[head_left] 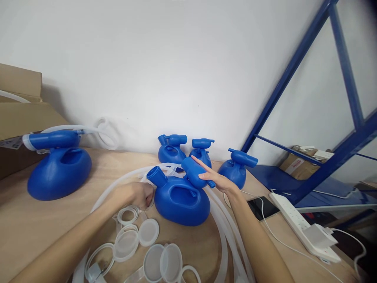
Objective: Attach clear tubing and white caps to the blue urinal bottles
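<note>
A blue plastic urinal bottle stands on the wooden table in front of me, its round open neck tilted up to the left. My right hand is on its upper barrel-shaped part, thumb in front and the straight fingers along the far side. Left of the bottle, my left hand is closed with curled fingers, low among clear caps and rings; whatever lies inside it is hidden. Translucent round caps and a white ring lie nearest to that hand. Clear tubing loops around the bottle.
Another blue bottle with tube attached stands left, beside a cardboard box. Several blue bottles line the wall behind. At right are a phone, a power strip with cables, and a blue metal frame.
</note>
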`<state>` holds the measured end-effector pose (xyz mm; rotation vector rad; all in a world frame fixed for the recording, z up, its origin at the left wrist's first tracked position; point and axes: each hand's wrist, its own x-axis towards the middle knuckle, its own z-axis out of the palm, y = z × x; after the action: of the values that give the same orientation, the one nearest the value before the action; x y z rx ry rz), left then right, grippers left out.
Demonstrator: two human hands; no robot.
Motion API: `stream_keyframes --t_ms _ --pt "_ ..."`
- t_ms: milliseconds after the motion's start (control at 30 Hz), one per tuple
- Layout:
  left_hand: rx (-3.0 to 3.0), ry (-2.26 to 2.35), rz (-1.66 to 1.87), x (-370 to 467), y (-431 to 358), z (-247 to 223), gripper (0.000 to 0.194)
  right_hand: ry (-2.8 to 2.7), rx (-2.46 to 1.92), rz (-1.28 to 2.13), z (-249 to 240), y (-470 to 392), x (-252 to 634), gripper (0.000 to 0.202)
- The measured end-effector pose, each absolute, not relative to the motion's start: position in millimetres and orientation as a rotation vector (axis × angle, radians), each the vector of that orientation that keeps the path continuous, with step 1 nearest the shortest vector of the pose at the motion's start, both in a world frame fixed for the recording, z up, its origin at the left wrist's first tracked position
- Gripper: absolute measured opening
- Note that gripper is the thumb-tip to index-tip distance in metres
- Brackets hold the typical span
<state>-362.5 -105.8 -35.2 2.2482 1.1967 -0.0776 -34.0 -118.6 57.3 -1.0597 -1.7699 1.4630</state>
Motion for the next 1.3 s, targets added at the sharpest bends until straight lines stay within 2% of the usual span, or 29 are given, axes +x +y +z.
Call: stream_keyframes --t_ms 200,333,367,533,700,767,900,933,1067,1133,1233,1300 --pt "2.225 1.249 -0.153 -350 -110 -28 0.012 -1.769 -1.136 1.362 52 -113 -31 0.095" --pt "2.193 1.183 -0.098 -362 -112 -6 0.005 -1.673 -1.249 1.363 36 -102 -33 0.106" --pt "2.188 1.174 -0.069 -368 -112 3 0.009 -1.653 -1.253 1.389 33 -100 -34 0.110" --pt "2.056 1.027 0.161 -412 -117 46 0.020 -1.668 -1.153 1.374 36 -102 -39 0.130" --pt "1.847 1.053 0.630 -442 -121 64 0.028 -1.616 -0.983 1.228 48 -115 -60 0.147" --pt "1.673 1.057 0.873 -435 -122 62 0.034 -1.546 -0.920 1.193 44 -120 -75 0.144" --pt "1.484 1.052 1.200 -398 -120 51 0.073 -1.616 -0.897 1.092 29 -129 -99 0.135" --pt "1.512 1.049 1.194 -389 -119 49 0.073 -1.682 -0.921 1.032 26 -132 -102 0.135" --pt "1.699 1.032 0.995 -375 -116 45 0.050 -1.892 -1.028 0.773 24 -139 -104 0.126" --pt "1.709 1.051 1.037 -380 -116 48 0.045 -1.931 -1.054 0.732 26 -139 -102 0.123" --pt "1.709 1.083 1.101 -388 -118 53 0.051 -1.929 -1.059 0.761 26 -136 -100 0.122" --pt "1.804 1.082 0.952 -388 -119 54 0.055 -1.905 -1.049 0.794 26 -132 -98 0.122"
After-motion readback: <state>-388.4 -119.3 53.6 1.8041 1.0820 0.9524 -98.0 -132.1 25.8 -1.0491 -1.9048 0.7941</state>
